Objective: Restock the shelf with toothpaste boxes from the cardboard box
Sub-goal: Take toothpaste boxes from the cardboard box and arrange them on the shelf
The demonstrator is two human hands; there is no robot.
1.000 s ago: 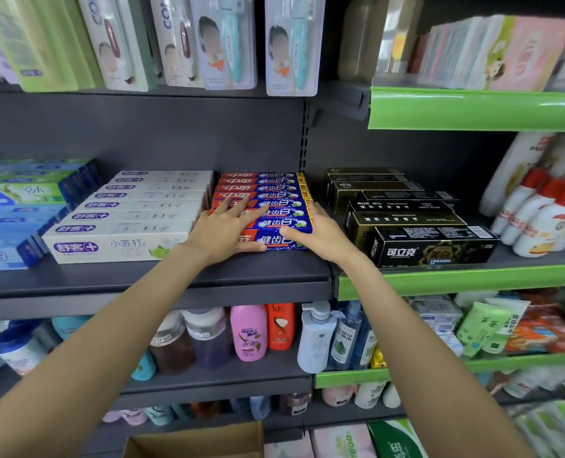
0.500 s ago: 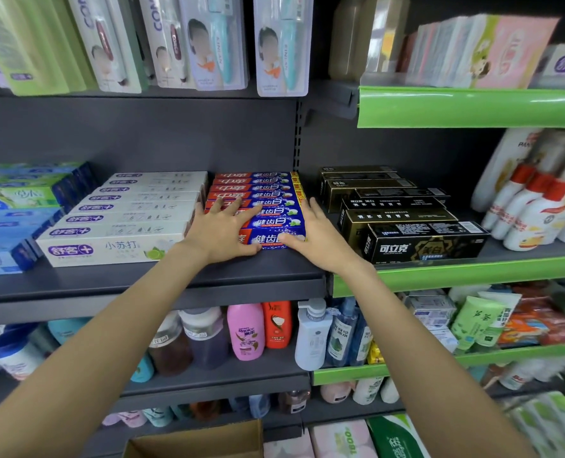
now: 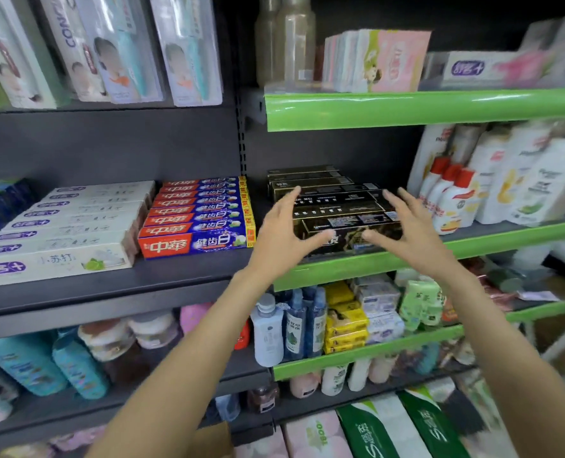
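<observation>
Left hand (image 3: pixel 282 239) and right hand (image 3: pixel 406 239): both spread open, holding nothing, flanking the black toothpaste boxes (image 3: pixel 337 209) on green-edged shelf (image 3: pixel 506 241).

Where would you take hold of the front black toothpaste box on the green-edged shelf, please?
Grip the front black toothpaste box by its two short ends, coming straight in from the front with a hand on each side. It lies lengthwise across the green-edged shelf, with more boxes packed behind it. The open left hand and right hand already flank it.
</observation>
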